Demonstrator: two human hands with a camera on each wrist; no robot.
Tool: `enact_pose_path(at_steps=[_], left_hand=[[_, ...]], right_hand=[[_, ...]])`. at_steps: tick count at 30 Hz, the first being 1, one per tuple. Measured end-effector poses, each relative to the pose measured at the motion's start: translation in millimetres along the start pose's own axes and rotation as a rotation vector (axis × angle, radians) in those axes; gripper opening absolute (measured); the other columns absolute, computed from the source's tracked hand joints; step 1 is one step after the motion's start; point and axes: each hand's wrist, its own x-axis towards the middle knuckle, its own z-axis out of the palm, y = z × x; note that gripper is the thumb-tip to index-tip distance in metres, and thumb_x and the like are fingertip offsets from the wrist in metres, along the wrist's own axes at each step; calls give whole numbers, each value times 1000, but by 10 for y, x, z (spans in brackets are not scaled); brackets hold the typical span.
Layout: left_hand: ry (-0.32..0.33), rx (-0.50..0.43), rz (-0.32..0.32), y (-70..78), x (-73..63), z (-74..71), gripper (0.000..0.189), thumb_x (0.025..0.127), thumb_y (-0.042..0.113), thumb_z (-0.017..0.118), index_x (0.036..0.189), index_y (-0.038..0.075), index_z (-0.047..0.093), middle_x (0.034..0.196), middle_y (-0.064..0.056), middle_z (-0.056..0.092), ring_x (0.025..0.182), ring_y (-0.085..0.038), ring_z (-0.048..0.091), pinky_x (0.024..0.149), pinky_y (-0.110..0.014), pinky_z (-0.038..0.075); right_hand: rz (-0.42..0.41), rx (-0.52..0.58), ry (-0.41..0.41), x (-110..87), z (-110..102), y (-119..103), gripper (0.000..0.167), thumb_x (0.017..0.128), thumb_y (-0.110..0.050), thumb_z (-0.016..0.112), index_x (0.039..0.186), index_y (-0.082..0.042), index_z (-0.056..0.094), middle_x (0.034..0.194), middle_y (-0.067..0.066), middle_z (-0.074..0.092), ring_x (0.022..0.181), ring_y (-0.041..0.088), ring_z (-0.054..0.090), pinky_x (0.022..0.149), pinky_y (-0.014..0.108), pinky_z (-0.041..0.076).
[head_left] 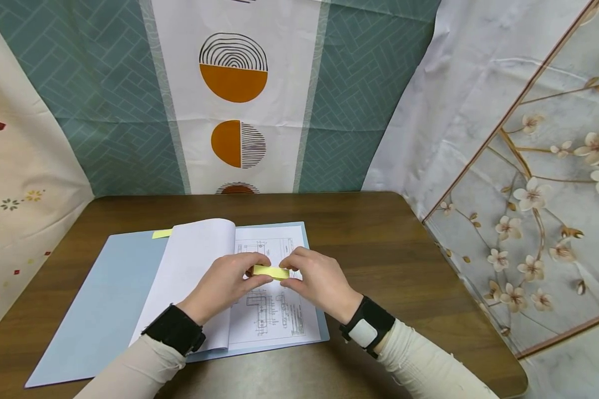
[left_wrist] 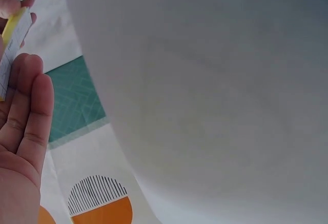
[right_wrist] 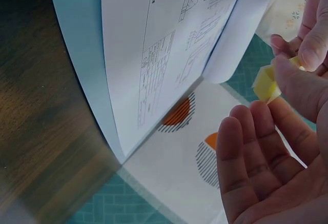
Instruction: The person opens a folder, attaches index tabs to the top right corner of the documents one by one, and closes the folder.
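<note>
Between both hands, above the open folder, is a narrow pad of yellow sticky notes (head_left: 271,272). My left hand (head_left: 231,275) pinches its left end between thumb and fingers. The right hand (head_left: 320,278) pinches the other end, with the thumb below and the fingers above in the head view. In the right wrist view, the yellow pad (right_wrist: 265,84) shows by the right thumb, its other fingers extended. The left wrist view shows the pad's printed white backing (left_wrist: 18,34) at the left edge. Beneath the hands lies a page of technical drawings (head_left: 279,321).
The light blue folder (head_left: 105,299) lies open on the brown wooden table (head_left: 379,249). White pages (head_left: 199,244) are turned over to its left side. A yellow sticky tab (head_left: 162,234) sticks out at their top edge. Patterned cloths (head_left: 379,83) hang behind and beside the table.
</note>
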Motion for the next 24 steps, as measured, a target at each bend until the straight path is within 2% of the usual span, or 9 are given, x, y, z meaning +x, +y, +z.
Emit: enact_pose_path(at_steps=[9,15,19,21,24], left_hand=[[-5,9,-10,15,-6,-25,27,91,26,93,113,18,79,94,13,70,81,-7,59,74,-29,54],[-12,6,-11,12,-5,-28,26,90,21,94,112,18,79,94,13,70,81,-7,60,74,-29,55],[-8,12,-20,14,-6,-26,28,89,20,96,111,17,79,94,12,71,80,-7,60,74,-29,56],[-7,20,-27,17,-12,-28,29,88,20,96,111,17,79,96,11,72,80,-7,60,75,-29,57],[-5,39,-25,25,-18,-29,31,87,20,97,112,16,79,98,9,74,81,-8,61,75,-28,58]], right_hand=[[-7,16,25,19,-6,15,27,88,-22,97,110,-14,83,103,1,76,89,18,72,76,31,60],[-25,7,55,26,-23,9,18,93,-24,92,107,-17,84,100,-6,73,85,8,67,73,26,57],[-35,10,94,25,-28,-3,13,95,-21,90,107,-19,86,103,-6,71,83,7,66,71,23,56],[-21,32,103,28,-31,-17,13,96,-20,90,109,-18,86,105,-4,70,82,8,65,71,23,56],[42,130,84,34,-49,-46,13,99,-20,87,112,-19,85,107,-4,70,82,10,64,70,24,56]])
